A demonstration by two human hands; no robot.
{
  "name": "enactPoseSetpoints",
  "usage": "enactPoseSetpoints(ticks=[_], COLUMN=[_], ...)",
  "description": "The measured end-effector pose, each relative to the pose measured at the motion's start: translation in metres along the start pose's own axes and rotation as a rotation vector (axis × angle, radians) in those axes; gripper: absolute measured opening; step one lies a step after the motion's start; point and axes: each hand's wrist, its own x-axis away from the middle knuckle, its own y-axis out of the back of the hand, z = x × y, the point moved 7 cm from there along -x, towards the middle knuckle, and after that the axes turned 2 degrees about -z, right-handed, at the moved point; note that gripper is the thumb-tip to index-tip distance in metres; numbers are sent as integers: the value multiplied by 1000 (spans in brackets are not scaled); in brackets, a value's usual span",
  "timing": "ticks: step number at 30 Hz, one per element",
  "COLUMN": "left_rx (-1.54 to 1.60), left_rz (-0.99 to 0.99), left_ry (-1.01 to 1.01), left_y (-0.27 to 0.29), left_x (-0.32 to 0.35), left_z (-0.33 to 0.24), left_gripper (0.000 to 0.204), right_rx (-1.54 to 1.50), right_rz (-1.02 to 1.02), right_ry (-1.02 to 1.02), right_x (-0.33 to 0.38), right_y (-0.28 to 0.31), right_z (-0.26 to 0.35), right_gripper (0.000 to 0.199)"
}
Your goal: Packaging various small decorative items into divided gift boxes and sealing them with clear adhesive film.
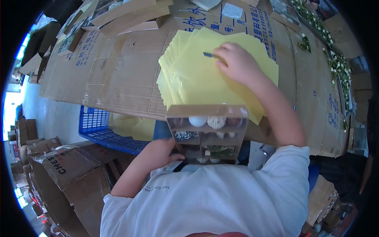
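Observation:
My right hand (236, 62) is closed on a small cutter knife, whose dark narrow blade (208, 54) points left. It is over a fanned pile of yellow sheets (193, 75) on the cardboard-covered table. At the table's near edge, against my body, a brown display box (207, 110) leans with its clear window side toward me. Behind the window, small compartments hold a white ball (197, 121), a string-wrapped ball (216, 122) and green plant bits (222, 151). My left hand (161, 152) grips the box at its lower left side, its fingers partly hidden.
A blue plastic basket (112, 140) with yellow sheets inside stands below the table's left edge. Open cardboard boxes (75, 173) lie at the lower left. More brown boxes (130, 17) rest at the table's far left. Green and white decorations (341, 71) line the right side.

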Motion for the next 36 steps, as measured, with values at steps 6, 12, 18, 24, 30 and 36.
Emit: enactPoseSetpoints(ticks=[6,12,18,24,30,36], left_rx=[715,-152,-460,-604,-475,-151], left_rz=[-295,-1048,-840,-823,-1010,-1016], left_ry=[-157,-498,-505,-354,-268,-665], left_y=[100,196,169,180,210,212], left_x=[-1,-107,-172,-185,-173,-89], left_z=[-1,-56,-59,-55,-53,-104], left_gripper=[23,21,32,52,73,59], right_rx=[-32,-5,124,140,82,0], right_rz=[18,-80,-93,-151,-206,-501], right_ry=[-81,-138,-155,-174,-109,16], right_x=[-11,-14,-13,-16,-13,-1], right_y=[-13,-11,-12,-12,-3,36], right_z=[-8,-20,-33,-35,-27,4], right_gripper=[22,32,29,33,49,73])
